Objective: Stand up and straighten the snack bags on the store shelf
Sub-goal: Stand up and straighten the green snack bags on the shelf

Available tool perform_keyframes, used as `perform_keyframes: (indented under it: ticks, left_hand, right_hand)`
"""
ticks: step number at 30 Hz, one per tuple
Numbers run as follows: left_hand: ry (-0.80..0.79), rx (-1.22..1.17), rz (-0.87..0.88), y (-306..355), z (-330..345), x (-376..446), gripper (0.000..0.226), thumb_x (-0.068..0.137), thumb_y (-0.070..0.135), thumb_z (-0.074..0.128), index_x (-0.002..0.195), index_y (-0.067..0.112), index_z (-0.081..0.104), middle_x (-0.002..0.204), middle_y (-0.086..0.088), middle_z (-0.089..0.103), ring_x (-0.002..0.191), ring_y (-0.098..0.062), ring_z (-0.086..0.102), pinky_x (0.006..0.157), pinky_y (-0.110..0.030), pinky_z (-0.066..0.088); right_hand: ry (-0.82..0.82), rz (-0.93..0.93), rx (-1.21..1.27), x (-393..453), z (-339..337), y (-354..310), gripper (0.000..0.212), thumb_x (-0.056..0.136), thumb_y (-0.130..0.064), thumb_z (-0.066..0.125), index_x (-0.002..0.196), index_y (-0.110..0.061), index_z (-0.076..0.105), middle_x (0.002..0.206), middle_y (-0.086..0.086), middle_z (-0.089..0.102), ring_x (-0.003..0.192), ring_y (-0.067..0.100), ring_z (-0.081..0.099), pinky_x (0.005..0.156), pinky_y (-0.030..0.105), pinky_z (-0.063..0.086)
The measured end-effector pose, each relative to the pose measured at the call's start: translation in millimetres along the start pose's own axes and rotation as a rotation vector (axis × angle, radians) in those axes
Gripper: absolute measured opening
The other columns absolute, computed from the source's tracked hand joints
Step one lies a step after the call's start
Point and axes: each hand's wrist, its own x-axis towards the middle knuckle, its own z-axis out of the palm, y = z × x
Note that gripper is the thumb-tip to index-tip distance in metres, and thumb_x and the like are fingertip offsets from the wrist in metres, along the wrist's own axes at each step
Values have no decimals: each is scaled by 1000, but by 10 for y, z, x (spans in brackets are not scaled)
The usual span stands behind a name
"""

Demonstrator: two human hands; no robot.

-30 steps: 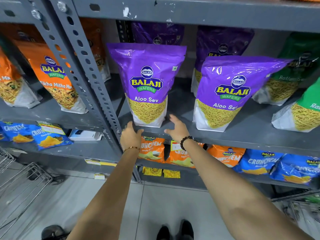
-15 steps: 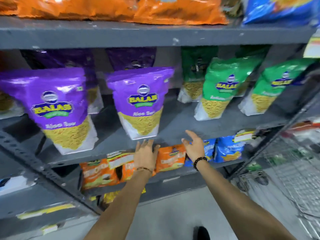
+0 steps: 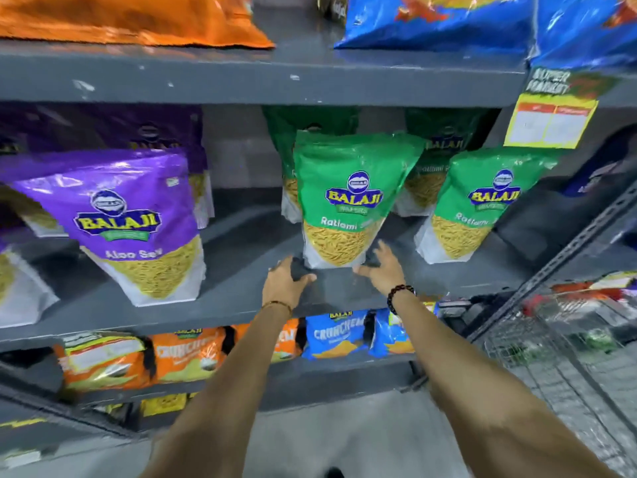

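rear green bags [image 3: 444,157]: mostly hidden | price tag [image 3: 551,120]: print blurred

Bare forearms with no sleeves in view, a thin golden-brown band circling the wrist of the left hand [image 3: 283,282], a bracelet of dark round beads at the wrist of the right hand [image 3: 384,272], fingers without rings.

I read "BALAJI" and "Ratlami" on the centre green bag [image 3: 348,198], "BALAJI Aloo Sev" on the purple bag [image 3: 131,225] at left, "CRUNCHEM" on the lower blue bag [image 3: 336,334].
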Motion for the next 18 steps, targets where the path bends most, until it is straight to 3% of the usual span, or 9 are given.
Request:
perform_keyframes:
  ticks: [3, 6, 9, 11, 15, 18]
  left_hand:
    - [-16, -14, -7, 121, 44, 130, 67, 79, 31, 69, 134, 7, 40, 138, -19, 51, 126, -36, 47, 104, -45, 39]
    - [-35, -36, -13, 117, 108, 272, 62, 77, 37, 70, 128, 10, 45, 130, -17, 58, 119, -36, 53, 108, -52, 36]
    - [-21, -25, -11, 48, 136, 346, 55, 77, 41, 68, 119, 10, 52, 120, -16, 64, 112, -35, 57, 107, -55, 35]
    - [-5, -41, -9, 2, 107, 337, 49, 78, 40, 68, 115, 11, 54, 115, -16, 67, 109, -35, 59, 107, -56, 35]
    - [17, -68, -13, -89, 31, 264, 48, 78, 39, 67, 119, 16, 55, 120, -13, 65, 112, -34, 57, 108, -55, 34]
    - [30, -84, -4, -105, 11, 165, 48, 79, 37, 67, 120, 15, 54, 119, -12, 66, 113, -34, 57, 109, -55, 33]
  right_hand:
    - [-64, 19, 19, 163, -89, -39, 91, 76, -9, 72, 148, -12, 16, 153, 5, 28, 141, 24, 29, 111, 41, 31]
    - [-102, -26, -26, 245, -93, -51, 71, 73, -10, 74, 135, -12, 40, 137, 4, 49, 131, 24, 43, 107, 42, 37]
    - [-119, -62, -18, 285, -57, -14, 72, 72, -13, 75, 135, -11, 41, 141, 6, 48, 129, 20, 44, 110, 44, 36]
    - [-139, -112, -40, 250, -24, -29, 60, 74, -13, 73, 127, -13, 47, 134, 7, 54, 123, 20, 49, 108, 42, 38]
    - [-157, -134, -57, 134, 15, -54, 50, 77, -13, 71, 122, -9, 51, 122, 7, 59, 114, 19, 52, 104, 38, 40]
    - [-152, -156, -59, 65, 24, -3, 47, 76, -15, 72, 119, -9, 54, 126, 11, 61, 118, 26, 55, 105, 43, 43]
